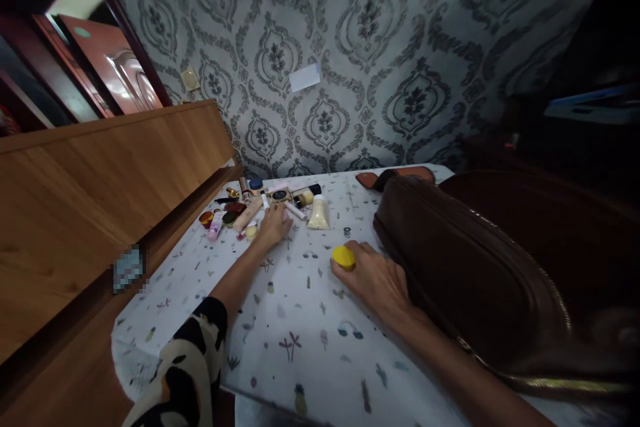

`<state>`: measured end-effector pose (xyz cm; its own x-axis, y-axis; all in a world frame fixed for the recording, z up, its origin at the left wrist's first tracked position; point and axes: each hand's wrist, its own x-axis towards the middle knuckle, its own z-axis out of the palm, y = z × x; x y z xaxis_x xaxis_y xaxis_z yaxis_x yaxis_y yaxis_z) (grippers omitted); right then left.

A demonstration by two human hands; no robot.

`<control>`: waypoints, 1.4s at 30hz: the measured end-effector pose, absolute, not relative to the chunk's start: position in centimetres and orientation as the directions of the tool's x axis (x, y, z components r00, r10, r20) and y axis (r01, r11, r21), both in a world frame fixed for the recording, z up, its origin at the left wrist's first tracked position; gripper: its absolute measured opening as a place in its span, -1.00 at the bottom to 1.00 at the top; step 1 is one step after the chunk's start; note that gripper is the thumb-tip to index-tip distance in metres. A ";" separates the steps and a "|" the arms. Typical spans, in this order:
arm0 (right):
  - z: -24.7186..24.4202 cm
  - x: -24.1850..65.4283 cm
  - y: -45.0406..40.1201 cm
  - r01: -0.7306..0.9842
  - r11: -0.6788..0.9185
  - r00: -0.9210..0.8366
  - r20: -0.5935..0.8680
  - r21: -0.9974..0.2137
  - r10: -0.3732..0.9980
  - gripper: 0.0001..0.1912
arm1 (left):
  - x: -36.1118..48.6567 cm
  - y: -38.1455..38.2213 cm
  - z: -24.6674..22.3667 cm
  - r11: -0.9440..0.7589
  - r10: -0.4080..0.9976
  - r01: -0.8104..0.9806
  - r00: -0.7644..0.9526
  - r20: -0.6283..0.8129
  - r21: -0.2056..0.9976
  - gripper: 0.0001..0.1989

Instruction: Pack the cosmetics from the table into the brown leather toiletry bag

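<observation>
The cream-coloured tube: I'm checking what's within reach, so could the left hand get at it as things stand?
Probably yes: the cream-coloured tube is just right of the left hand, uncovered. A slim pale stick lies partly between them, but looks low enough to reach over.

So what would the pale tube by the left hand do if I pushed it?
The pale tube would probably squish a little, since it looks like a squeezy tube. It likely wouldn't roll far, because the end away from its cap spreads wide and flat. It's probably light too: it looks no bigger than the left hand nearby.
</observation>
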<state>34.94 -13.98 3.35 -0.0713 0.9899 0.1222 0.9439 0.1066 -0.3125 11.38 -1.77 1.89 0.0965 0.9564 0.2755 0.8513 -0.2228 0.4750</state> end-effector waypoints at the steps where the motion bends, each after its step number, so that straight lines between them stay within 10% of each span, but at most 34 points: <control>1: 3.1 34.9 -13.9 0.944 0.113 -0.073 0.137 -0.311 0.988 -0.69 | 11.1 -2.1 2.1 -0.242 0.957 0.844 0.125 0.264 0.478 -0.62; 8: 1.0 35.3 -13.0 0.878 0.322 -0.169 0.398 -0.355 0.902 -0.54 | 10.0 -8.4 4.0 -0.432 0.881 0.680 0.458 0.116 0.593 -0.49; 13: 1.0 34.6 -14.5 0.488 0.677 -0.289 0.631 -0.550 0.720 -0.57 | 10.3 -14.2 4.0 -0.394 0.825 0.470 0.560 0.079 0.790 -0.39; 20: -0.7 31.0 -16.2 0.194 0.329 -0.398 0.233 -0.924 0.888 -0.30 | 12.9 -16.0 -0.5 -0.126 0.992 -0.104 -0.031 0.123 0.987 -0.48; 25: -1.4 30.6 -16.2 0.134 0.186 -0.411 0.117 -0.973 0.904 -0.16 | 15.2 -14.8 -1.3 -0.039 0.985 -0.245 -0.172 -0.004 0.969 -0.50; 33: -2.2 31.4 -15.3 0.066 0.156 -0.250 0.135 -0.986 0.959 -0.18 | 15.4 -15.0 -0.8 -0.278 0.959 0.146 0.104 0.265 0.949 -0.48; 38: -2.6 31.7 -14.8 0.115 0.175 -0.222 0.147 -0.978 0.964 -0.25 | 13.6 -15.0 0.5 -0.561 0.824 0.614 0.480 0.301 0.556 -0.58; 42: -1.9 31.8 -15.2 0.145 0.212 -0.244 0.173 -0.966 0.954 -0.32 | 13.2 -12.9 1.0 -0.426 0.905 0.631 0.284 0.318 0.649 -0.71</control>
